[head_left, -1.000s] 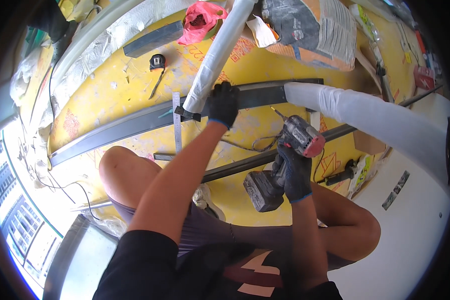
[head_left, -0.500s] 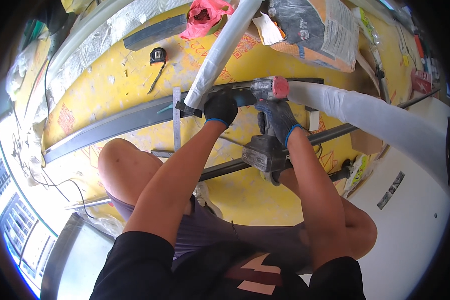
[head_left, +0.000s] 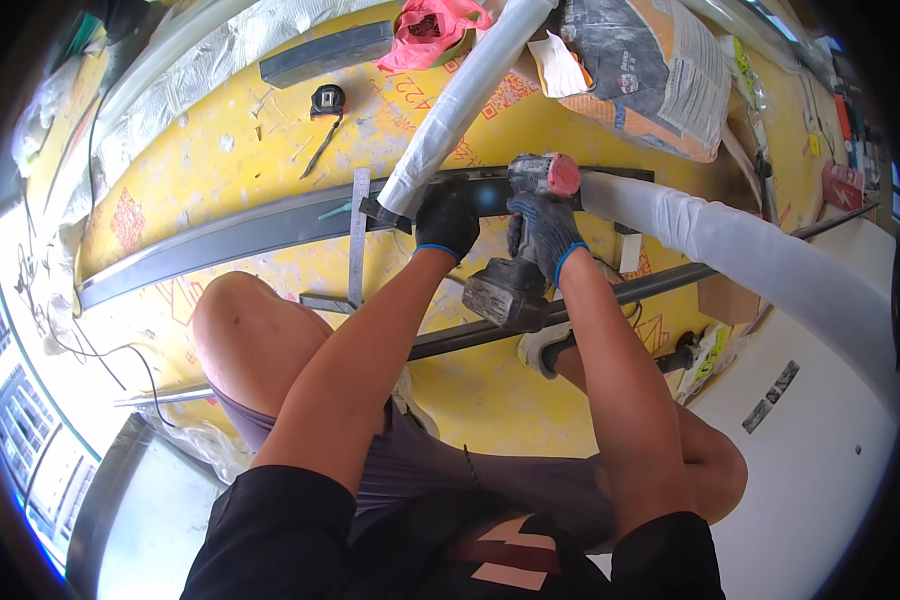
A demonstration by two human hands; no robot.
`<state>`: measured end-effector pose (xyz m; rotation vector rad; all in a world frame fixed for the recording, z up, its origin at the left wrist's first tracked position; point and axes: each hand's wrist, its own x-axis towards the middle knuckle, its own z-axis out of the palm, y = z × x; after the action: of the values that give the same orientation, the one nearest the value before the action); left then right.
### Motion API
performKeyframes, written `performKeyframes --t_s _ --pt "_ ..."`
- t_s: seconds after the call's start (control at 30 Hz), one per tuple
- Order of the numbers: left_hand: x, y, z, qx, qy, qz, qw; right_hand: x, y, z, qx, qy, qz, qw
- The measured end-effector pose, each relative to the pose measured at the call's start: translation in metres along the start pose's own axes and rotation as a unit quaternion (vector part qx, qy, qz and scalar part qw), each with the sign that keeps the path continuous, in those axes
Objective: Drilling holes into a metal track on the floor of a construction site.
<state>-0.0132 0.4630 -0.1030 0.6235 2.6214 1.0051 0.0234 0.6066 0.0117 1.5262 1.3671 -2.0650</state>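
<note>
My right hand (head_left: pixel 552 232), in a dark glove with a blue cuff, grips the handle of a cordless drill (head_left: pixel 503 292) with a red-tipped head. The drill points left, and its lamp throws a bluish spot on a dark metal profile (head_left: pixel 220 243). My left hand (head_left: pixel 447 222), gloved too, is closed on that profile beside the lower end of a white-wrapped bar (head_left: pixel 460 95); its fingertips are partly hidden. Left of it, a steel try square (head_left: pixel 358 245) lies across the profile. A thin teal stick (head_left: pixel 334 211) rests near the square's upper end.
A second white-wrapped bar (head_left: pixel 750 235) runs off right. Another dark bar (head_left: pixel 470 338) crosses before my legs. On the yellow board (head_left: pixel 220 170) lie a tape measure (head_left: pixel 327 101), a short dark profile piece (head_left: pixel 325 55), a pink bag (head_left: pixel 425 35) and a large sack (head_left: pixel 640 70). A cable (head_left: pixel 145 365) trails left.
The drill's base has swung left and its head has turned slightly. A bluish light spot now shows on the profile. My left hand keeps its place, while the whole view has shifted a little.
</note>
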Motion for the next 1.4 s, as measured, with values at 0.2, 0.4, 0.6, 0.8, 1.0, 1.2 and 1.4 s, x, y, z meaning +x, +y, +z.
performKeyframes --t_s 0.2,0.4,0.6,0.8,1.0,1.2,1.4 --pt "-0.001 0.005 0.002 0.000 -0.006 -0.015 1.000 -0.015 -0.003 -0.004 0.017 0.019 -0.018 1.000" --pt "0.006 -0.007 0.012 -0.029 0.040 -0.029 0.998 -0.043 -0.014 -0.003 -0.007 0.020 0.039 0.999" --pt "0.030 0.033 -0.011 -0.506 -0.132 -0.503 0.688 -0.087 -0.018 -0.019 0.043 0.031 0.028 0.998" --pt "0.033 0.047 -0.026 -0.729 -0.250 -0.455 0.446 -0.129 -0.020 -0.018 0.036 0.024 -0.019 0.999" --pt "0.027 0.100 -0.025 -0.776 -0.146 -0.477 0.387 -0.147 -0.003 -0.036 0.082 0.025 -0.083 0.993" --pt "0.018 0.113 -0.009 -0.824 -0.114 -0.438 0.341 -0.151 0.010 -0.034 0.104 0.037 -0.082 0.991" --pt "0.018 0.125 0.022 -0.758 -0.173 -0.482 0.405 -0.138 0.025 -0.044 0.170 0.046 -0.038 0.984"
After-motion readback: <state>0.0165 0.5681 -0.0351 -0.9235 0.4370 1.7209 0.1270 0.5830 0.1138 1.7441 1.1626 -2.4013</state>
